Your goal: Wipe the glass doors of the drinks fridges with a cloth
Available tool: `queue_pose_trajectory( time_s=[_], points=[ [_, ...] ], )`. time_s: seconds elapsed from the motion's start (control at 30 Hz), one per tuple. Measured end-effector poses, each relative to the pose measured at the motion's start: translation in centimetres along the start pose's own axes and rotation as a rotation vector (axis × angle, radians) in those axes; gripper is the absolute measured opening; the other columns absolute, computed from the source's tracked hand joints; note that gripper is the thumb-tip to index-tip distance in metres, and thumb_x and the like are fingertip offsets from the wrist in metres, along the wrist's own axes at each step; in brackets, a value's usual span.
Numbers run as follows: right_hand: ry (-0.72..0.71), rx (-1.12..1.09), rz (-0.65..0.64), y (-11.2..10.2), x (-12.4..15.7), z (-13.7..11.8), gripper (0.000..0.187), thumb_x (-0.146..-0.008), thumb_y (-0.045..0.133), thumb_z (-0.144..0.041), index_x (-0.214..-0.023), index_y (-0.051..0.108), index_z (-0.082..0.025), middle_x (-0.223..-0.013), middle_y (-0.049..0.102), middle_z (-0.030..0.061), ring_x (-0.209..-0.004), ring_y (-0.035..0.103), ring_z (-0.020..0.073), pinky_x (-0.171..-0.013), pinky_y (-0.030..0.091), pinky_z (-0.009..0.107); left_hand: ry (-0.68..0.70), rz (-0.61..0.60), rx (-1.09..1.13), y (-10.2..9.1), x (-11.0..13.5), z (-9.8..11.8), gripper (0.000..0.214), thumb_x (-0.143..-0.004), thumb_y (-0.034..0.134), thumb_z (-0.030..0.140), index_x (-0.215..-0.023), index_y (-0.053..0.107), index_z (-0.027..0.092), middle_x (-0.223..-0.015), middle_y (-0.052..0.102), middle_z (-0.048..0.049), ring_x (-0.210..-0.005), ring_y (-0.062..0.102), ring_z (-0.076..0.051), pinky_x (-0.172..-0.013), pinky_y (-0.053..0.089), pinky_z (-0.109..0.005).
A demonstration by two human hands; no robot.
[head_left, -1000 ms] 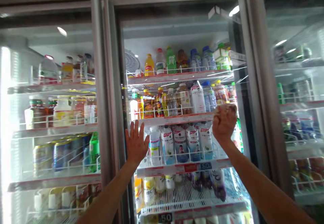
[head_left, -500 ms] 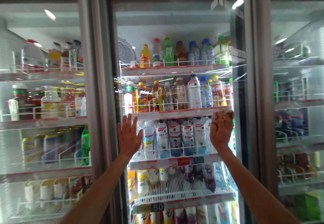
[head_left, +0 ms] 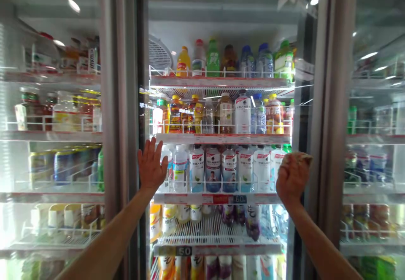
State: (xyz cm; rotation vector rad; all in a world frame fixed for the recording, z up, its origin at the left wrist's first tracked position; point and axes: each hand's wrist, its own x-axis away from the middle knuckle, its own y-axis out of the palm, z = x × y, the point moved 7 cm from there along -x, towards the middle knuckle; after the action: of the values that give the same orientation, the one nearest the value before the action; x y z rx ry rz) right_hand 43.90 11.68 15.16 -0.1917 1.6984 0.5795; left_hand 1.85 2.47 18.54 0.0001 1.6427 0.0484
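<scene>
Both arms reach forward to the middle glass door (head_left: 218, 16) of a drinks fridge. My left hand (head_left: 152, 164) lies with fingers spread against the door's left side, holding nothing. On the right, my right hand (head_left: 291, 183) is closed on a crumpled, light brownish cloth (head_left: 299, 162) near the right part of the glass. The cloth sticks out above and to the right of the fingers; the rest is hidden by the hand. Behind the glass, between the hands, stands a row of white-labelled bottles (head_left: 229, 168).
Metal door frames (head_left: 337, 115) stand on both sides of the middle door. More glass-fronted shelves with bottles and cans (head_left: 65, 166) are left and right. Inside the middle door, wire shelves (head_left: 202, 233) hold several rows of drinks. Ceiling lights reflect in the glass.
My right hand has moved right and down with the cloth, closer to the door's right frame. My left hand stays spread near the left edge, slightly further left. The view has shifted a little.
</scene>
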Motion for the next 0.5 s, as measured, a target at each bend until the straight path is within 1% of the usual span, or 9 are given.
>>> queue_pose_trajectory(
  time_s=[0.03, 0.1, 0.2, 0.23, 0.27, 0.3, 0.33, 0.47, 0.5],
  points=[
    [0.038, 0.004, 0.003, -0.1, 0.4, 0.0, 0.048, -0.085, 0.042, -0.022, -0.132, 0.044, -0.012, -0.135, 0.041, 0.0212, -0.127, 0.037, 0.0336, -0.099, 0.033, 0.060, -0.004, -0.002, 0.000, 0.0, 0.0, -0.1, 0.050, -0.091, 0.036, 0.032, -0.140, 0.031, 0.019, -0.144, 0.034, -0.0136, -0.138, 0.020, -0.022, -0.112, 0.014, -0.045],
    [-0.006, -0.045, -0.036, 0.0, 2.2, -3.0, 0.049, -0.085, 0.042, -0.021, -0.132, 0.044, -0.012, -0.137, 0.040, 0.0207, -0.129, 0.034, 0.0334, -0.100, 0.032, 0.059, -0.010, -0.006, 0.001, 0.1, 0.0, -0.2, 0.051, -0.091, 0.036, 0.033, -0.140, 0.031, 0.019, -0.145, 0.034, -0.0135, -0.138, 0.020, -0.023, -0.112, 0.014, -0.045],
    [-0.288, -0.199, -0.236, 0.8, 6.2, -11.1, 0.046, -0.083, 0.043, -0.018, -0.129, 0.048, -0.019, -0.133, 0.046, 0.0140, -0.130, 0.034, 0.0280, -0.105, 0.031, 0.052, -0.005, -0.009, 0.004, 0.1, 0.0, -0.3, 0.051, -0.092, 0.036, 0.034, -0.140, 0.030, 0.020, -0.145, 0.032, -0.0126, -0.138, 0.020, -0.022, -0.112, 0.013, -0.044],
    [-0.384, -0.249, -0.308, 1.0, 7.5, -13.2, 0.044, -0.083, 0.044, -0.018, -0.127, 0.051, -0.021, -0.130, 0.050, 0.0114, -0.129, 0.036, 0.0257, -0.107, 0.029, 0.050, 0.001, -0.010, 0.006, 0.1, 0.0, -0.3, 0.051, -0.092, 0.036, 0.034, -0.141, 0.029, 0.020, -0.146, 0.032, -0.0124, -0.138, 0.019, -0.022, -0.112, 0.013, -0.044],
    [-0.451, -0.282, -0.361, 1.0, 8.5, -14.4, 0.042, -0.083, 0.044, -0.018, -0.124, 0.053, -0.023, -0.127, 0.052, 0.0094, -0.127, 0.038, 0.0238, -0.108, 0.028, 0.048, 0.007, -0.012, 0.008, 0.0, 0.1, -0.3, 0.052, -0.092, 0.036, 0.034, -0.141, 0.028, 0.020, -0.146, 0.031, -0.0124, -0.139, 0.019, -0.022, -0.112, 0.013, -0.044],
    [-0.478, -0.291, -0.384, 0.9, 8.9, -14.6, 0.041, -0.083, 0.044, -0.018, -0.122, 0.054, -0.024, -0.125, 0.053, 0.0084, -0.127, 0.039, 0.0229, -0.109, 0.027, 0.047, 0.013, -0.017, 0.010, 0.0, 0.2, -0.3, 0.052, -0.092, 0.036, 0.034, -0.141, 0.027, 0.020, -0.147, 0.030, -0.0123, -0.139, 0.018, -0.022, -0.112, 0.012, -0.044],
    [-0.462, -0.273, -0.376, 0.7, 8.8, -13.7, 0.040, -0.083, 0.045, -0.019, -0.122, 0.054, -0.025, -0.126, 0.053, 0.0083, -0.127, 0.039, 0.0231, -0.108, 0.027, 0.048, 0.019, -0.023, 0.011, 0.0, 0.3, -0.2, 0.053, -0.092, 0.036, 0.034, -0.142, 0.026, 0.020, -0.147, 0.029, -0.0121, -0.139, 0.018, -0.022, -0.112, 0.012, -0.044],
    [-0.166, -0.062, -0.167, -0.6, 5.7, -5.3, 0.047, -0.085, 0.046, -0.020, -0.132, 0.044, -0.020, -0.137, 0.042, 0.0153, -0.131, 0.032, 0.0305, -0.103, 0.032, 0.054, 0.025, -0.032, 0.019, -0.1, 0.9, -0.3, 0.054, -0.092, 0.036, 0.034, -0.143, 0.023, 0.021, -0.148, 0.028, -0.0116, -0.139, 0.016, -0.022, -0.113, 0.011, -0.043],
    [-0.099, -0.024, -0.116, -0.9, 5.1, -3.9, 0.049, -0.085, 0.045, -0.020, -0.134, 0.041, -0.018, -0.138, 0.039, 0.0167, -0.131, 0.032, 0.0317, -0.102, 0.032, 0.056, 0.024, -0.030, 0.022, -0.1, 0.9, -0.3, 0.054, -0.092, 0.036, 0.034, -0.143, 0.023, 0.021, -0.148, 0.028, -0.0115, -0.139, 0.016, -0.022, -0.113, 0.011, -0.043]
  ],
)
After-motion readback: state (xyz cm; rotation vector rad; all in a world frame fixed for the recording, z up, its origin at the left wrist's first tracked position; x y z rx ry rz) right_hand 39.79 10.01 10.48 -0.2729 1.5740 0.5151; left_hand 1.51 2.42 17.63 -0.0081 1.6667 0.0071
